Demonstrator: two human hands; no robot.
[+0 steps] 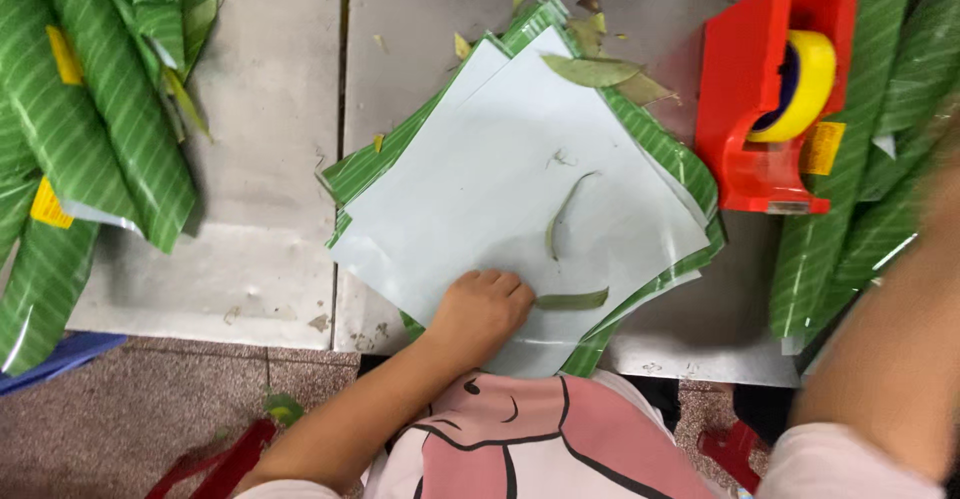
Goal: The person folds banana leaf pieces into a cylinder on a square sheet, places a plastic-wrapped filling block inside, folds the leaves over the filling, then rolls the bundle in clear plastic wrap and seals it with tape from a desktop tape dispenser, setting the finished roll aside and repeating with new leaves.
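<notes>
A stack of square wrapping sheets [500, 169] lies on the grey table, pale side up, with green striped edges showing around it. My left hand [481, 309] rests on the near corner of the top sheet, fingers curled on the paper beside a long green leaf [572, 300]. Another thin leaf [562, 214] lies in the middle of the sheet. My right forearm [890, 349] crosses the right edge, blurred; the hand itself is out of view.
A red tape dispenser [765, 99] with a yellow roll stands at the right of the stack. Rolled green striped wraps lie at the left [90, 119] and the right [880, 159]. Dry leaves [595, 71] are scattered at the far side.
</notes>
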